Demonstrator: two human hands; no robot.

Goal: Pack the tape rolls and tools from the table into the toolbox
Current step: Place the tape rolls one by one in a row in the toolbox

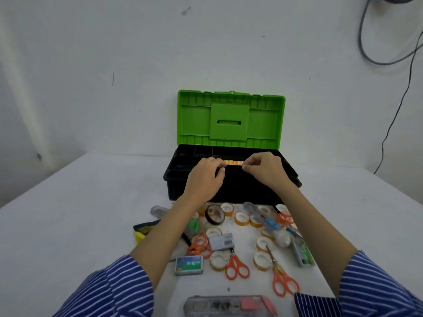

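Left hand (204, 177) and right hand (265, 168), fingers pinching yellowish strip (234, 162) taut over open toolbox (176, 179), probably lowering it in.

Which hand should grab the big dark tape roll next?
Probably the left hand: the dark brown tape roll stands right beside its forearm, while the right hand is farther off. Both pinch a yellowish strip.

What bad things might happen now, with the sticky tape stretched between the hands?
The strip of tape pinched between the left hand and right hand over the toolbox might curl and stick to itself, to fingers, or to the box's rim. The forearms hang over a crowd of tape rolls and scissors, so pulling back might knock some about. Open scissor tips could poke a hand.
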